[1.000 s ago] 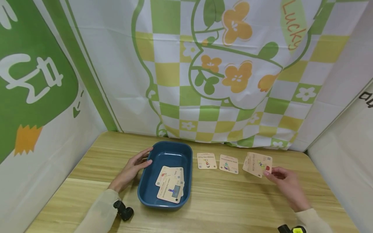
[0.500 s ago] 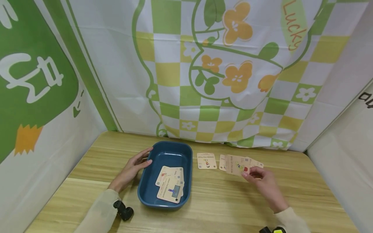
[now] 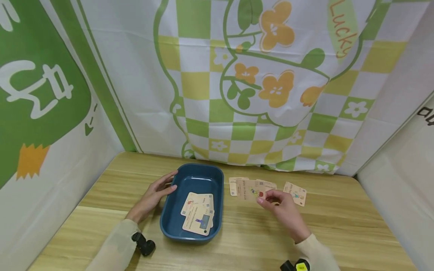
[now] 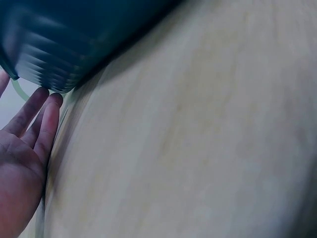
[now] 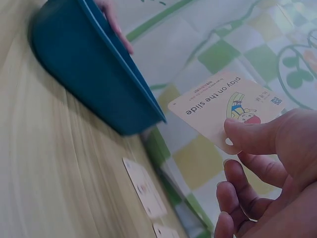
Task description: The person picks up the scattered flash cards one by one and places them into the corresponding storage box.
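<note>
My right hand (image 3: 281, 212) pinches a picture card (image 3: 247, 191) between thumb and fingers above the table, level with the row of cards. In the right wrist view its words "play on the slide" are readable above a child drawing. Beneath it lie a card (image 3: 232, 187) and a second card (image 3: 270, 184), both partly covered. Another card (image 3: 295, 193) lies to the right, just past my hand. My left hand (image 3: 154, 195) rests against the left side of a deep blue tray (image 3: 191, 239), thumb at the rim; in the left wrist view the fingers are nearly straight.
Several overlapping cards (image 3: 198, 214) lie inside the tray, toward its near end. Everything stands on a wooden table (image 3: 264, 241). A checkered cloth (image 3: 237, 139) hangs along the table's back edge, with printed panels at both sides.
My right hand has carried the card leftward from over the rightmost card, past the middle one, toward the leftmost. My left hand and the tray have stayed put.
</note>
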Demonstrator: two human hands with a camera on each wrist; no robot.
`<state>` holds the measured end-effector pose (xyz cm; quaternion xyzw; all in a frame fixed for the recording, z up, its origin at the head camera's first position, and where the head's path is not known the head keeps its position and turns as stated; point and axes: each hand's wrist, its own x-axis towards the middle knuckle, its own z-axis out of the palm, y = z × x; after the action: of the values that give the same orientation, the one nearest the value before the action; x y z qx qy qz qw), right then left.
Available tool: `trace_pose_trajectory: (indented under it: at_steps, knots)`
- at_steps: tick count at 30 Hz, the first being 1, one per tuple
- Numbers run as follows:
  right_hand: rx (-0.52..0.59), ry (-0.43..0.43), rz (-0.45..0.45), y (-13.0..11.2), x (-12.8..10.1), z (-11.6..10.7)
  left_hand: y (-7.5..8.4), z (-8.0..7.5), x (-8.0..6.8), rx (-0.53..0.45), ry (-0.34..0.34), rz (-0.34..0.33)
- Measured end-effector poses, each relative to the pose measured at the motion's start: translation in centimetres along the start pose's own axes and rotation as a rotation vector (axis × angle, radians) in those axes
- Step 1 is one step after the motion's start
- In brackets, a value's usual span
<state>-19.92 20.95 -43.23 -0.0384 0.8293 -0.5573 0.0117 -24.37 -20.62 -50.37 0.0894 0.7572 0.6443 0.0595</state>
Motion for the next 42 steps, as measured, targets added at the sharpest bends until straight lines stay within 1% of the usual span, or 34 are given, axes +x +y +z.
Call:
trace_pose_trajectory:
  at_steps: [6, 9, 18, 25, 31, 42]
  knots:
    - [0.04, -0.058, -0.038, -0.8, 0.2, 2.0, 0.0, -0.1, 0.0, 0.002, -0.002, 0.001]
    - [0.058, -0.079, -0.04, -1.0, 0.3, 3.0, 0.0, -0.1, -0.1, -0.001, 0.003, 0.001]
    - [0.045, -0.111, -0.046, -1.2, 0.5, 5.2, 0.0, -0.1, 0.0, -0.003, -0.002, 0.007]
    - [0.067, -0.122, -0.063, -1.4, 0.5, 6.0, -0.1, -0.1, 0.0, -0.004, -0.002, 0.015]
    - [0.056, -0.122, -0.048, -1.4, 0.5, 6.5, 0.0, -0.1, -0.1, -0.003, 0.001, 0.006]
    - [0.055, -0.151, -0.077, -1.4, 0.4, 7.3, 0.0, 0.0, -0.1, 0.003, 0.003, 0.006]
